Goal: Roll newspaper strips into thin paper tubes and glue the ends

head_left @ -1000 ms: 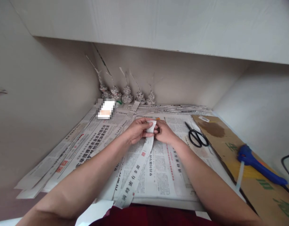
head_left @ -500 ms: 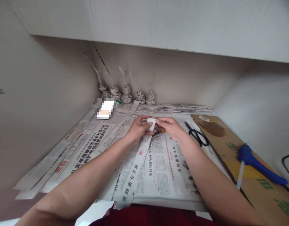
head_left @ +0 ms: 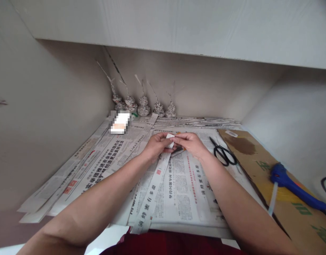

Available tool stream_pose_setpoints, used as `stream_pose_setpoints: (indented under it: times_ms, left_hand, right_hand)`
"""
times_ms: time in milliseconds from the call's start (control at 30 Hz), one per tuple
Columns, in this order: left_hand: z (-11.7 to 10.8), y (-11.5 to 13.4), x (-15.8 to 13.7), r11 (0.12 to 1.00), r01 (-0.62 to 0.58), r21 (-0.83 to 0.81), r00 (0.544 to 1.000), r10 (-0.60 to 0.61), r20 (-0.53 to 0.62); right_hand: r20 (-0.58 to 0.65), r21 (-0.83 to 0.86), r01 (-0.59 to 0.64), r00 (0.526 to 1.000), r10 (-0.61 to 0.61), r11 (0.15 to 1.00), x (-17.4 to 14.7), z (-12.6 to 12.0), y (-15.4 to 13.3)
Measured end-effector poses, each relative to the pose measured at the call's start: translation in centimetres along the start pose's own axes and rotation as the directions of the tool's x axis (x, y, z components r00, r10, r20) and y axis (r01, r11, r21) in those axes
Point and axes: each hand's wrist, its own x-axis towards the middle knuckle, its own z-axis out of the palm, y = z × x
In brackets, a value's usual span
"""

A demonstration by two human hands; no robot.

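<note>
The left hand [head_left: 159,144] and the right hand [head_left: 189,142] meet at the middle of the table, each with thumb and fingers pinched on the far end of a newsprint strip [head_left: 154,187]. From there the strip runs down toward seven o'clock, its near end by the red cloth [head_left: 168,243] at the table's front edge.

The work on this strip looks barely begun: its pale end seems turned over between the fingers (the exact fold is hidden), while the rest of its length is flat and untouched. Five woven coils [head_left: 143,106], toward eleven o'clock by the back wall [head_left: 210,92], look mostly formed, with loose ends poking up. Slim rolled sticks [head_left: 200,123] lie made at one o'clock; more flat strips [head_left: 40,202] lie unrolled at eight.

Newspaper [head_left: 182,193] covers the surface under the hands. Scissors [head_left: 224,155] rest at three o'clock, handles near the cardboard [head_left: 255,170]; a blue glue gun [head_left: 295,189] lies on that board at four. At ten sits a bright, pixelated patch [head_left: 119,123], unreadable. Plain grey walls close the nook on both sides, and a white panel [head_left: 163,28] overhangs it at twelve.
</note>
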Motion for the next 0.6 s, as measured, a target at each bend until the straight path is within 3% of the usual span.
stream_pose_setpoints:
  times_ms: [300,600]
  left_hand:
    - [-0.20,-0.36,0.05,0.996,-0.055,0.072,0.998,0.056,-0.010]
    - [-0.18,-0.43,0.04,0.996,0.056,0.069,0.998,-0.058,0.036]
  right_hand:
    - [-0.022,0.039,-0.031,0.999,0.032,0.999,-0.08,0.13,-0.27]
    - [-0.014,0.016,-0.052,0.999,0.052,0.999,-0.28,-0.40,-0.74]
